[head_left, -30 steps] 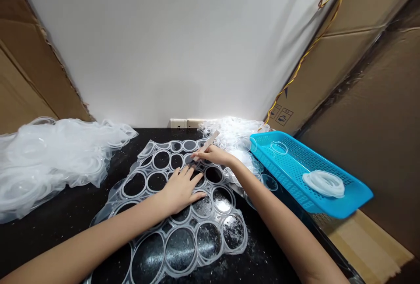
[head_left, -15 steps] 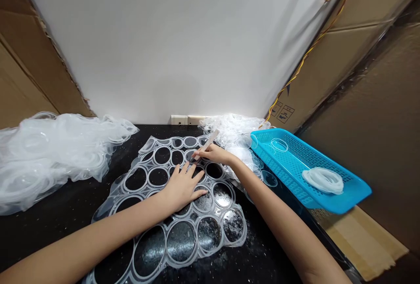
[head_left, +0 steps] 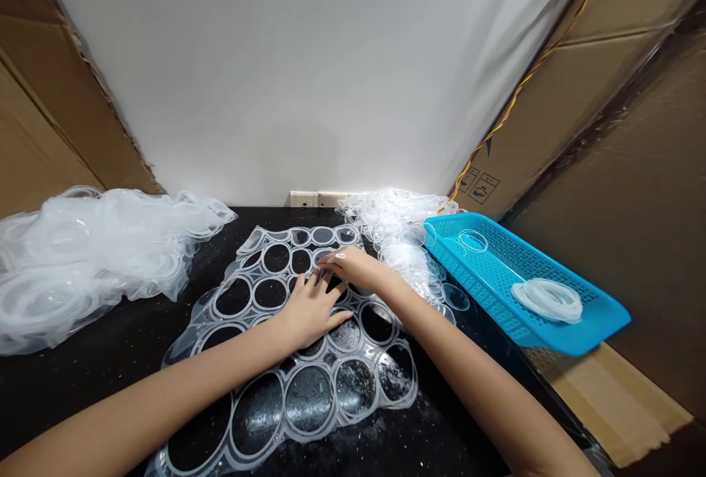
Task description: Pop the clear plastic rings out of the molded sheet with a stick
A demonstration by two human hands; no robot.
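A translucent plastic sheet [head_left: 309, 403] with several round cut-out holes lies on the black tabletop [head_left: 110, 359]. My left hand [head_left: 312, 311] lies flat on the middle of the sheet with its fingers spread, pressing it down. My right hand [head_left: 353, 267] is just beyond it, fingertips pinched together and pointing down at a ring near the sheet's far side. The thin pale tool that it grips is almost wholly hidden under the fingers.
A heap of clear plastic scrap [head_left: 77, 264] lies at the left. A pile of thin rings [head_left: 397, 231] sits at the back right. A blue basket [head_left: 573, 337] at the right table edge holds a stack of rings [head_left: 546, 299]. Cardboard boxes [head_left: 634, 131] stand to the right.
My right hand has tipped the thin tool down toward the sheet, so it no longer sticks up. My left hand has stayed flat on the sheet. The view shifted slightly.
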